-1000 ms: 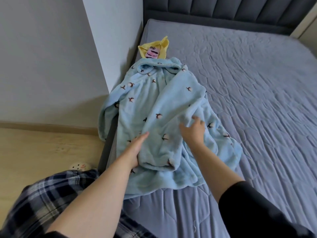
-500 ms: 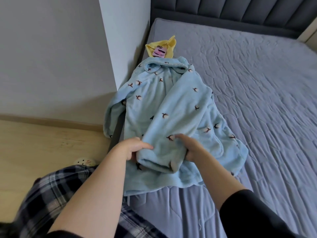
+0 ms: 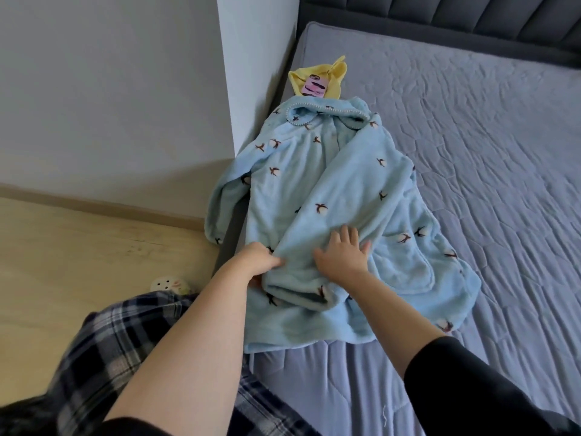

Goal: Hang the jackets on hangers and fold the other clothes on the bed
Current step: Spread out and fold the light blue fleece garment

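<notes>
A light blue fleece robe point(image 3: 327, 190) with small brown-and-white flower prints lies on the left side of the grey bed point(image 3: 478, 158), collar towards the headboard. Its right sleeve is folded across the front; the left sleeve point(image 3: 220, 202) hangs over the bed's edge. My left hand point(image 3: 261, 259) grips the folded sleeve near its cuff. Fingers spread, my right hand point(image 3: 342, 253) presses flat on the same sleeve. A yellow garment point(image 3: 320, 80) with a pink patch pokes out beyond the robe's collar.
A white wall corner point(image 3: 257, 73) juts in beside the bed's left edge. Wooden floor point(image 3: 78, 247) lies to the left, with a small white perforated object point(image 3: 169, 283) on it. My plaid trouser leg point(image 3: 119, 341) is at the bottom left. The dark padded headboard point(image 3: 471, 17) runs along the top.
My right hand let go of the sleeve's edge and now lies flat on top of it. My left hand keeps its grip near the cuff. The view shifted slightly.
</notes>
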`<action>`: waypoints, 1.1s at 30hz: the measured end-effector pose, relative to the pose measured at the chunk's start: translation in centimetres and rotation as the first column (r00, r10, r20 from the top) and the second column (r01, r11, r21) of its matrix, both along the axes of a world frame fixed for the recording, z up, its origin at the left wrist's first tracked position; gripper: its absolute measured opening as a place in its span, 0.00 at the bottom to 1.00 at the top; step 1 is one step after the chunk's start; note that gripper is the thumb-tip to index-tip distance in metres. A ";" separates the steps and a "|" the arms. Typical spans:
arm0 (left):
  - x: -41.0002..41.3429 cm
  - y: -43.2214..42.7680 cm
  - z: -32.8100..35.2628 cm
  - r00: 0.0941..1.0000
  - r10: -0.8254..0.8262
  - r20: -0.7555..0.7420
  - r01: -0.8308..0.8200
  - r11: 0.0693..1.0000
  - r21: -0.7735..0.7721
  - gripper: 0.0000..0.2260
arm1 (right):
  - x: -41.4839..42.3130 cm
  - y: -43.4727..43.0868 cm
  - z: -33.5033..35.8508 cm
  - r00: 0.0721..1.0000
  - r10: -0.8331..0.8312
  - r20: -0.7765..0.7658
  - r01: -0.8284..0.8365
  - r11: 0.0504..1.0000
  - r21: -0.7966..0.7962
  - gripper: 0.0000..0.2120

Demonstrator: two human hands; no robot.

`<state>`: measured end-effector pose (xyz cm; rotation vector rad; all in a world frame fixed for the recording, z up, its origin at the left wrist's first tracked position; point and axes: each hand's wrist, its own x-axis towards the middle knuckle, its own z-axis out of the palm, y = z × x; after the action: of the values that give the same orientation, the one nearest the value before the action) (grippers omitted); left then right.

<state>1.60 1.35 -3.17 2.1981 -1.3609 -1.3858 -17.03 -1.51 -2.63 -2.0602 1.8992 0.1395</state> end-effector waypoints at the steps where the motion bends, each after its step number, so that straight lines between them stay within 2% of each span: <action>1: -0.1 -0.4 -0.2 0.988 0.137 -0.065 -0.142 0.987 -0.078 0.10 | 0.9 -0.9 0.3 0.998 -0.043 0.055 0.046 0.998 -0.053 0.32; 2: -0.3 -0.8 -0.2 0.933 0.302 -0.197 -0.327 0.939 -0.108 0.08 | 1.9 -2.0 0.6 0.991 -0.080 0.111 0.092 0.990 -0.105 0.32; 4: -0.4 -1.9 -0.1 0.698 0.549 -0.460 -0.630 0.776 -0.031 0.07 | 3.8 -4.4 0.9 0.967 -0.145 0.208 0.184 0.966 -0.179 0.31; 6: 0.2 -3.0 -0.2 0.452 0.639 -0.622 -0.755 0.646 0.114 0.05 | 5.3 -6.2 0.1 0.946 -0.212 0.244 0.258 0.950 -0.176 0.30; 8: 1.0 -3.8 -0.3 0.231 0.640 -0.733 -0.805 0.549 0.225 0.07 | 6.3 -6.7 -1.8 0.940 -0.266 0.215 0.301 0.942 -0.149 0.30; 11: 2.1 -4.8 -1.3 -0.006 0.569 -0.822 -0.843 0.440 0.310 0.14 | 7.0 -6.9 -4.8 0.932 -0.308 0.191 0.342 0.922 -0.182 0.33; 13: 2.8 -5.7 -1.9 -0.147 0.498 -0.855 -0.834 0.402 0.378 0.16 | 7.2 -7.3 -5.9 0.925 -0.333 0.181 0.368 0.904 -0.217 0.35; 16: 4.2 -7.7 -2.7 -0.377 0.406 -0.832 -0.777 0.350 0.523 0.17 | 7.7 -8.0 -6.9 0.926 -0.353 0.136 0.376 0.891 -0.252 0.36; 19: 4.9 -9.6 -2.9 -0.568 0.308 -0.763 -0.680 0.346 0.646 0.18 | 8.0 -8.2 -7.4 0.933 -0.350 0.088 0.360 0.892 -0.272 0.36; 21: 5.4 -11.1 -2.9 -0.644 0.263 -0.719 -0.620 0.372 0.691 0.19 | 8.1 -8.4 -7.6 0.935 -0.349 0.059 0.351 0.893 -0.283 0.36; 23: 6.0 -12.4 -3.0 -0.668 0.257 -0.699 -0.583 0.403 0.705 0.20 | 8.2 -8.6 -7.7 0.936 -0.350 0.038 0.345 0.891 -0.296 0.36; 25: 6.9 -13.7 -3.0 -0.646 0.337 -0.685 -0.566 0.391 0.726 0.21 | 8.3 -8.5 -7.8 0.938 -0.347 0.025 0.338 0.892 -0.300 0.35; 27: 7.9 -14.8 -3.2 -0.602 0.459 -0.654 -0.564 0.335 0.755 0.22 | 8.4 -8.5 -7.8 0.939 -0.343 0.009 0.331 0.896 -0.297 0.35; 29: 9.0 -15.5 -3.6 -0.542 0.552 -0.634 -0.601 0.272 0.751 0.18 | 8.3 -8.4 -7.8 0.941 -0.338 -0.003 0.322 0.900 -0.294 0.35; 31: 9.9 -15.8 -4.0 -0.509 0.595 -0.622 -0.644 0.216 0.734 0.14 | 8.3 -8.4 -7.9 0.942 -0.334 -0.017 0.315 0.903 -0.292 0.35; 33: 10.7 -15.9 -4.3 -0.490 0.617 -0.615 -0.654 0.206 0.728 0.16 | 8.3 -8.4 -7.9 0.942 -0.333 -0.032 0.310 0.906 -0.289 0.35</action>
<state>12.34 -14.54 -7.47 0.8870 0.6650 -1.3823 -8.75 -9.90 -10.58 -1.8904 2.3995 -0.1371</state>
